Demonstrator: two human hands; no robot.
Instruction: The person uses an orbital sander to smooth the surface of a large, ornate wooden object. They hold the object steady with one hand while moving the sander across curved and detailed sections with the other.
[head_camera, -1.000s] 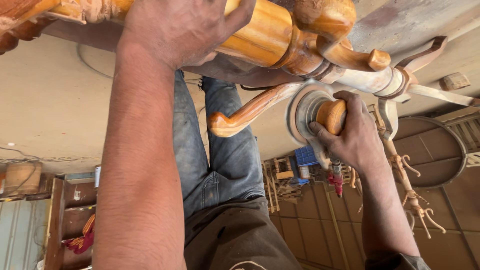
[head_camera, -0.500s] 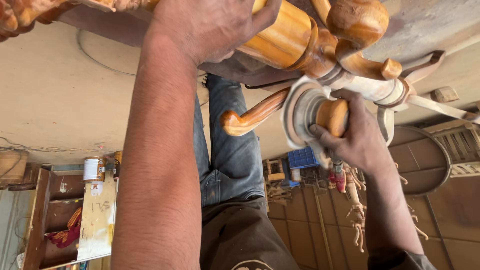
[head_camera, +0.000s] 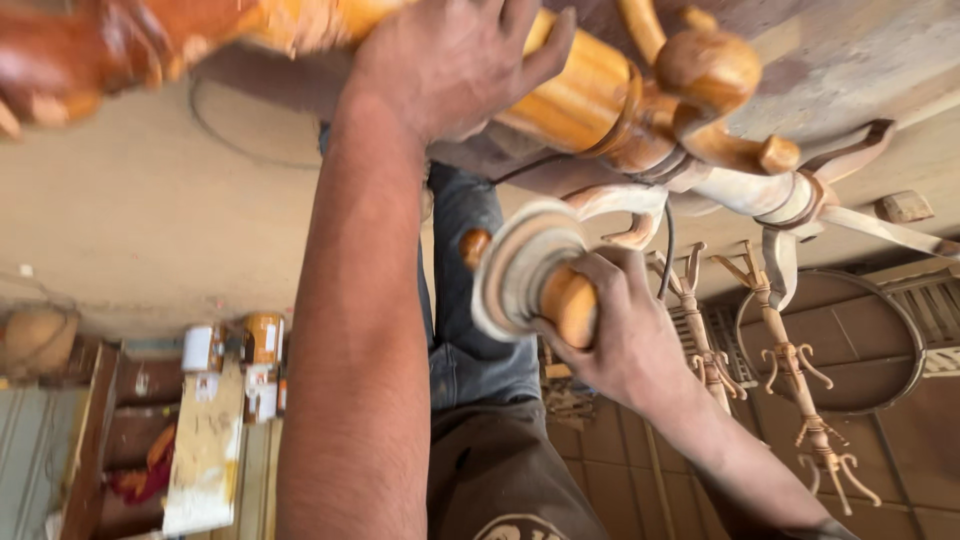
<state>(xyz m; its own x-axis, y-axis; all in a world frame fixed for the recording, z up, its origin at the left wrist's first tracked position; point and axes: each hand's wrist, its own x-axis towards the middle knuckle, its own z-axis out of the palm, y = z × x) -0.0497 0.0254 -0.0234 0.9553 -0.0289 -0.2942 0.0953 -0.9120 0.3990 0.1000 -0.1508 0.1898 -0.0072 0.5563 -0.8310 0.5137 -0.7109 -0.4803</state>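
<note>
Since half a second ago, the right hand (head_camera: 610, 330) has slid leftward along with the pale round sanding disc (head_camera: 515, 270), which now sits more face-on and lower beneath the post; the curved orange-varnished leg that showed beside it is now mostly hidden, only its rounded tip (head_camera: 476, 246) peeking past the disc's rim; the left hand (head_camera: 450, 60) stays clamped over the glossy orange turned wooden post (head_camera: 575, 90). One disc is visible, its rounded orange wooden knob (head_camera: 570, 305) wrapped by the right hand's curled fingers; one thick post runs across the top, pressed under the left hand's closed palm and fingers. Beyond the varnished section, the unfinished pale part of the post (head_camera: 740, 190) carries curved pale hooks. Two bare wooden coat stands (head_camera: 800, 400) with claw-like hooks lie on the tiled floor (head_camera: 900, 470). Three small tins (head_camera: 240, 345) sit grouped at lower left; blue jeans (head_camera: 470, 340) fill the centre.
</note>
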